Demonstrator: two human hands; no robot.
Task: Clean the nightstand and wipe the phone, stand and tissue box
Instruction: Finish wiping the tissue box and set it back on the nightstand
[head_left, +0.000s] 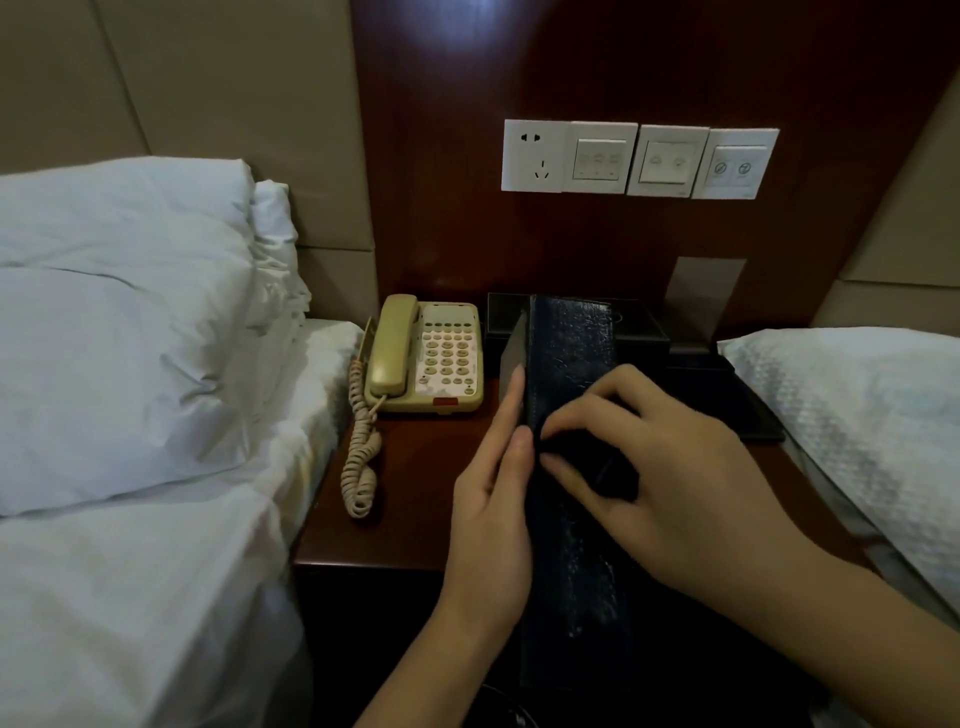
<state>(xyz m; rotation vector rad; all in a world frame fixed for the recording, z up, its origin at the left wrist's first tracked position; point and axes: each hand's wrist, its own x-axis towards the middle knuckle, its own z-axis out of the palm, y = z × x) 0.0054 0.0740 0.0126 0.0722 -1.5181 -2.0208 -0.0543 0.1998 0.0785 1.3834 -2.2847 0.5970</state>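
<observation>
A long dark blue leather tissue box (571, 353) is held lengthwise above the wooden nightstand (415, 493). My left hand (488, 509) holds its left side, fingers stretched along the side and thumb on the top edge. My right hand (675, 478) grips a dark cloth (582, 452) and presses it on the box's top face. A beige corded phone (426, 358) sits at the back left of the nightstand, its coiled cord hanging toward the front. A clear upright stand (706, 291) is at the back right.
A black tray (727, 395) and a dark box (639, 322) lie behind the tissue box. A socket and switch panel (639, 158) is on the wood wall. A bed with white pillows (119, 312) borders the left, another pillow (857, 415) the right.
</observation>
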